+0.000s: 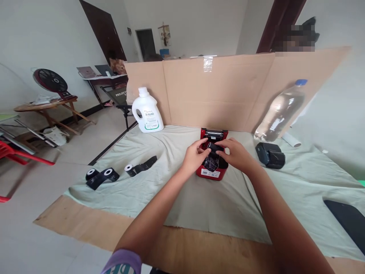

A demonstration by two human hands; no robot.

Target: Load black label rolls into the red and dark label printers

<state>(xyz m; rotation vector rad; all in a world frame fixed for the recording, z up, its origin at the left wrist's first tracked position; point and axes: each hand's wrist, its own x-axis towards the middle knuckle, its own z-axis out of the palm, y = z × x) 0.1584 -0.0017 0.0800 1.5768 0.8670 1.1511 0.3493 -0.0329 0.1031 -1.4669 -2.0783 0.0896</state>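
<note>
My left hand (196, 155) and my right hand (234, 153) pinch a small black paper roll (216, 147) by its two ends. They hold it just above a red label printer (210, 175) with its lid raised at the back. A loose, shiny black strip (211, 163) hangs below the roll over the printer's front. My hands partly hide the printer's inside. Left of it, on the cloth, lie another black roll (129, 170) with its tail unrolled and a pair of black rolls (108, 173) with white cores.
A pale green cloth (188, 209) covers the wooden table (85, 224). Behind stand a cardboard screen (211, 95), a white detergent jug (147, 114) and a leaning clear bottle (281, 112). To the right are a black device (269, 155), a white tube (291, 139) and a dark phone-like slab (346, 219).
</note>
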